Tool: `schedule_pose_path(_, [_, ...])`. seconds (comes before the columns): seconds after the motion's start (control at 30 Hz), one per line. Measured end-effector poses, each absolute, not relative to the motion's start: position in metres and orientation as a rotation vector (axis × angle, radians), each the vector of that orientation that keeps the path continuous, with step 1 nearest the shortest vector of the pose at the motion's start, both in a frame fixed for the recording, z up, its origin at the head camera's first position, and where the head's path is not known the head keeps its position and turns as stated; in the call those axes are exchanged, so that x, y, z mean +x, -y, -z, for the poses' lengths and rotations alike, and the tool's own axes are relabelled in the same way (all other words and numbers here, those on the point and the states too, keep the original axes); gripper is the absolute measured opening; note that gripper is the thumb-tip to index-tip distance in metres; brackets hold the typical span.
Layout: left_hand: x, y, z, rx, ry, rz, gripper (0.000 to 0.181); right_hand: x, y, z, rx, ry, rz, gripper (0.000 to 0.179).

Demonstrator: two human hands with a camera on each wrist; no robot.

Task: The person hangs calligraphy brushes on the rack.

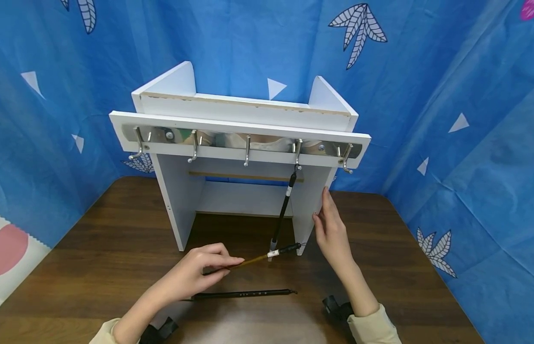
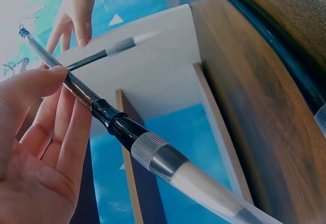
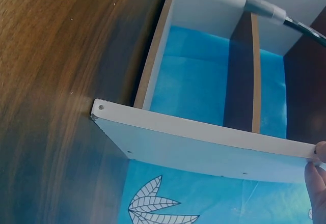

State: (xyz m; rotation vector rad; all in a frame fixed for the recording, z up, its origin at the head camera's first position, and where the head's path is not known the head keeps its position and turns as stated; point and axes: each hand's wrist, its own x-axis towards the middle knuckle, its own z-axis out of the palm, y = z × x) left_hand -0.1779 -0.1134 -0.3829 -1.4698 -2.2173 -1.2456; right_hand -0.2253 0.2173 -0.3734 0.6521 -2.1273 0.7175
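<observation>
My left hand [image 1: 202, 270] pinches a calligraphy brush [image 1: 254, 260] between thumb and fingers. Its loop end points right, and in the left wrist view its pale bristles [image 2: 204, 186] point toward the lower right. A second, black-handled brush [image 1: 285, 208] hangs bristles down from the fourth hook [image 1: 298, 150] of the rack. A third brush [image 1: 245, 294] lies on the table, just in front of my left hand. On the right, my right hand [image 1: 333, 234] touches the front edge of the side panel [image 1: 316, 205] of a white shelf, its fingers nearly straight.
Across the front of the white shelf [image 1: 249, 111] runs a hook rail [image 1: 267, 155] with several metal hooks. The shelf stands on a brown wooden table [image 1: 378, 267]. Blue patterned cloth [image 1: 421, 95] hangs behind and at both sides.
</observation>
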Motion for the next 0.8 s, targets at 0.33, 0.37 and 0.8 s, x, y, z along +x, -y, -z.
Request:
schedule_pose_path(0.33, [-0.1748, 0.1144, 0.3794, -1.344, 2.232, 1.345, 0.043, -0.2246, -0.2166, 0.3724, 0.653, 2.131, -0.721, 0.089])
schedule_pose_path(0.37, [-0.1746, 0.1145, 0.3791, -1.339, 2.223, 1.357, 0.043, -0.2245, -0.2167, 0.3725, 0.653, 2.130, -0.721, 0.089])
schedule_pose_path(0.8, [-0.1752, 0.1170, 0.3749, -1.286, 2.193, 1.435, 0.043, -0.2244, -0.2174, 0.3726, 0.650, 2.131, -0.721, 0.089])
